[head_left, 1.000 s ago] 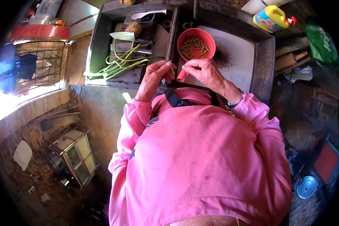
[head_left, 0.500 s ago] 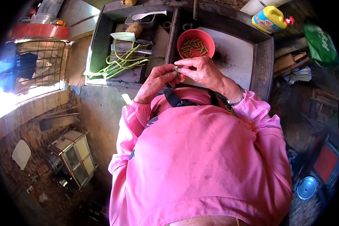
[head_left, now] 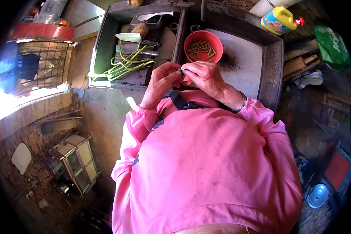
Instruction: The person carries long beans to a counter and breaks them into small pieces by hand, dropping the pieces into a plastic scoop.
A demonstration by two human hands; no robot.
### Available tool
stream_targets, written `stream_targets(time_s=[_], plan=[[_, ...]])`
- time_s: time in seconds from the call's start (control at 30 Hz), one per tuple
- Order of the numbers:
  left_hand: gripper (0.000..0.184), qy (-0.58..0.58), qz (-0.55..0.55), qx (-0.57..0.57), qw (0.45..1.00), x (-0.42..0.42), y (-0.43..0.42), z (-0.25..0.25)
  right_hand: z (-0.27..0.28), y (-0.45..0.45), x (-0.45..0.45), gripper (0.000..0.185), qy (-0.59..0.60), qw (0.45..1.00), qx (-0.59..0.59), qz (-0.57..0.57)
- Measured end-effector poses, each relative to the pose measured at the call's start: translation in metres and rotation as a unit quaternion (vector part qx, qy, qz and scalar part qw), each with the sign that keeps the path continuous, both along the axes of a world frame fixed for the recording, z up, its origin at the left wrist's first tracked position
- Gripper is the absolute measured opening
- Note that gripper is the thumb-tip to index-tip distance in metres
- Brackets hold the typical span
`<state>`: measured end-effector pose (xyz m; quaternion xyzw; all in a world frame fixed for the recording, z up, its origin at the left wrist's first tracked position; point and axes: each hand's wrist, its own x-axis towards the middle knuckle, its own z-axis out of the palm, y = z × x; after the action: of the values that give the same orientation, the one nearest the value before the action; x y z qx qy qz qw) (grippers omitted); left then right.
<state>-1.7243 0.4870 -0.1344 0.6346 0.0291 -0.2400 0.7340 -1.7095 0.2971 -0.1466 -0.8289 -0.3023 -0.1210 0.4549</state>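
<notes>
My left hand and my right hand meet in front of my chest, fingertips pinched together. Between them is a short piece of green bean, mostly covered by the fingers. Just beyond my right hand stands a red bowl with several cut bean pieces in it. Long green beans lie in a loose bunch at the left, their ends over the near edge of the counter. A knife with a wide blade rests beyond them.
Dark raised edges frame the counter, and a divider splits it. At the back left are a plastic tub with a white spoon and a brown fibrous ball. A yellow bottle stands back right.
My right hand has tipped over and drawn closer to my left, its fingers now more curled. Less of the bean piece shows between them. The bowl and the long beans stay put.
</notes>
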Motion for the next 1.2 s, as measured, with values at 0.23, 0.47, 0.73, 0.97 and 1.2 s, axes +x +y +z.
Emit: stream_targets(time_s=[0.23, 0.47, 0.73, 0.97, 1.2], plan=[[0.019, -0.03, 0.003, 0.023, 0.999, -0.005, 0.002, 0.011, 0.004, 0.0, 0.001, 0.015, -0.009, 0.999, -0.028, 0.014], [0.012, -0.061, 0.008, 0.036, 0.997, 0.0, 0.003, -0.004, 0.004, 0.0, 0.0, 0.015, 0.012, 0.999, -0.026, 0.027], [0.012, -0.048, 0.001, 0.082, 0.996, 0.006, 0.003, -0.001, 0.008, -0.004, 0.007, 0.013, 0.403, 0.891, 0.206, 0.03], [0.014, -0.076, -0.071, 0.145, 0.984, -0.016, 0.025, -0.042, 0.022, -0.022, 0.033, 0.023, 0.513, 0.788, 0.34, 0.001], [0.02, -0.012, 0.011, 0.013, 1.0, -0.001, 0.002, 0.014, 0.012, -0.011, 0.022, 0.026, 0.528, 0.802, 0.276, 0.03]])
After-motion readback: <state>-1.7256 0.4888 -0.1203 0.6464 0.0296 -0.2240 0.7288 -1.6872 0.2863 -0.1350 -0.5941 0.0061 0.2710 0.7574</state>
